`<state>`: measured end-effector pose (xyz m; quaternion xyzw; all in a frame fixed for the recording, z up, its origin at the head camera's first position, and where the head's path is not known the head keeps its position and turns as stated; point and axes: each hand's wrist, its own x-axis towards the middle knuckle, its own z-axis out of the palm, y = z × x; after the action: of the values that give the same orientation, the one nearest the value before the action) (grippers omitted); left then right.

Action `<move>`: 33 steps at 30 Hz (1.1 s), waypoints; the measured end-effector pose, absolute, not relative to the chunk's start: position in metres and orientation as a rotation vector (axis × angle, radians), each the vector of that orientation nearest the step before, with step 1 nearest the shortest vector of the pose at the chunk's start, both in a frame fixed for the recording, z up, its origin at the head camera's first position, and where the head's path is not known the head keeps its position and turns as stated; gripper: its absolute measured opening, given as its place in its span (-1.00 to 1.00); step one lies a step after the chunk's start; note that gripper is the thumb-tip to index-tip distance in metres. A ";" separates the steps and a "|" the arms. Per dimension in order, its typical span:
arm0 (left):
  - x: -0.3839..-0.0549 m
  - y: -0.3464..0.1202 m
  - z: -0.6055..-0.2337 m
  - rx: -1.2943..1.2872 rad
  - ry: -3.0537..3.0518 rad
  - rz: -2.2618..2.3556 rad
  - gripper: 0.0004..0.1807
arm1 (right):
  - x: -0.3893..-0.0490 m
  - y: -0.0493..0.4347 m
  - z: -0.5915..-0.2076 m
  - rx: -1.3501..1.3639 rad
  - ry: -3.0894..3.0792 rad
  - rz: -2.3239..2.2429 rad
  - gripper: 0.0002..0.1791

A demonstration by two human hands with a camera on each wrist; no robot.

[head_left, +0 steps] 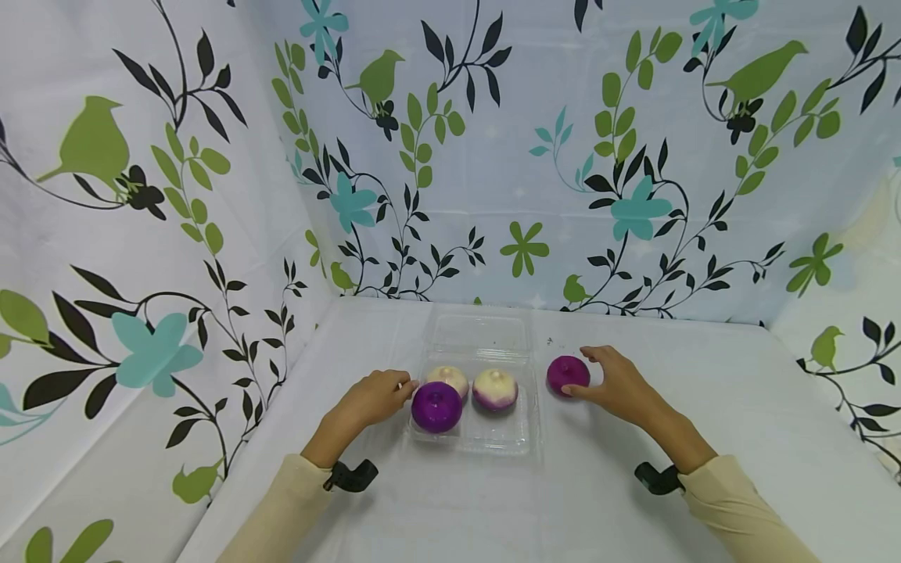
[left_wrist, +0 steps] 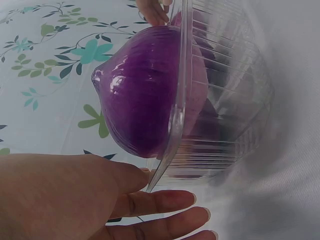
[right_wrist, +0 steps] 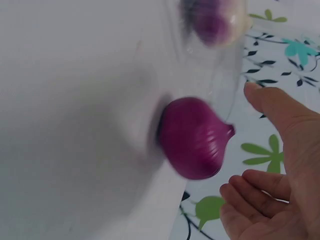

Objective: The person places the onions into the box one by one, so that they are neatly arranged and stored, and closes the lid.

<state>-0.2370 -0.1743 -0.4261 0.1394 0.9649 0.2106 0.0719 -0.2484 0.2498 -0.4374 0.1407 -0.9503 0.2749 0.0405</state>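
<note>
A clear plastic clamshell container (head_left: 501,439) stands on the table with its lid open toward the back. A glossy dark purple onion (head_left: 437,407) sits in its front left, partly covering a cream-topped bulb (head_left: 448,378). Beside these lies a cream-and-purple bulb (head_left: 495,390). At the container's left side, my left hand (head_left: 375,397) pinches the rim between thumb and fingers. Right of the container, a magenta onion (head_left: 566,375) rests on the table. My right hand (head_left: 619,385) is around it with thumb and fingers spread; in the right wrist view they stand apart from the onion.
A white cloth covers the table (head_left: 450,508). Behind and at both sides hang curtains (head_left: 521,156) printed with birds, leaves and flowers. Each wrist wears a small black camera, one on the left (head_left: 354,475) and one on the right (head_left: 658,478).
</note>
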 end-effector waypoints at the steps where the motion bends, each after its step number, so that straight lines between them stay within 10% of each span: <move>1: -0.237 -0.174 -0.426 0.423 2.902 0.637 -0.71 | -0.249 0.252 -0.439 0.437 -2.915 0.840 -0.03; 33: -0.236 -0.175 -0.429 0.418 2.903 0.646 -0.68 | -0.265 0.262 -0.468 0.546 -2.896 0.886 -0.18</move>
<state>-0.2362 -0.1754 -0.4293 0.1387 0.9644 0.2144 0.0691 -0.2653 0.2624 -0.4682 0.1772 -0.9406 0.2878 0.0321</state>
